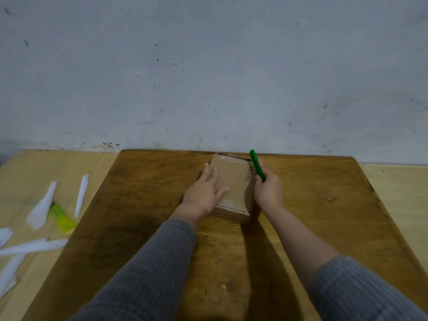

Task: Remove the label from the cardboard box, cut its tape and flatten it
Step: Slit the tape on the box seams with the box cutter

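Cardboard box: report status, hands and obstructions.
Left hand flat on cardboard box. Right hand grips green cutter at box's right edge. Box unflattened. Nothing in the way.

Brown cardboard box (231, 188), green cutter (257, 165), dark wood tabletop (139, 205), grey ribbed sleeves (150, 274), white scraps (41, 207).

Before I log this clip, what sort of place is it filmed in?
Probably a plain home or workshop packing corner, not a kitchen or office: a worn wooden table pushed against a scuffed, stained plaster wall, with torn white paper strips left on the lighter surface beside it.
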### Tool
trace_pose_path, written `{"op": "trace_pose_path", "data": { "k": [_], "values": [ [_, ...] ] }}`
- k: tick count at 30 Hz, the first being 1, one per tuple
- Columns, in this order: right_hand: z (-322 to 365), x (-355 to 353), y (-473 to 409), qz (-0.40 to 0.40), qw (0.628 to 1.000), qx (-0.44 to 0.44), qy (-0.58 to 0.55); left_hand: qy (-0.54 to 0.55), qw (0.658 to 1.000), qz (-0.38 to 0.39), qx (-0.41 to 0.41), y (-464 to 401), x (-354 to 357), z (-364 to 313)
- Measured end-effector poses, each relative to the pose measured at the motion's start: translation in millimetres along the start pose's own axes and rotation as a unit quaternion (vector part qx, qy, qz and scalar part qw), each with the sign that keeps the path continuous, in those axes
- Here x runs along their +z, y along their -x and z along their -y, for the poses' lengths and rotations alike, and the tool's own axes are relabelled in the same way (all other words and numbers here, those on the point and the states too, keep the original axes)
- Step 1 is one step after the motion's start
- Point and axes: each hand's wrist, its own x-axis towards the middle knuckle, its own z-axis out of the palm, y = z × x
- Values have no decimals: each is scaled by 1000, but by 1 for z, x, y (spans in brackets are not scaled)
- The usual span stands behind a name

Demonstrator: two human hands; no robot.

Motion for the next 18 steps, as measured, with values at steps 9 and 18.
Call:
{"op": "trace_pose_path", "data": {
  "k": [9, 18],
  "values": [
    [0, -6, 1, 84, 996, -7, -5, -43, 998, -9, 54, 18, 6, 11],
    [-16, -44, 10, 134, 991, -11, 19, -135, 981, 50, 133, -10, -12, 27]
  ]
}}
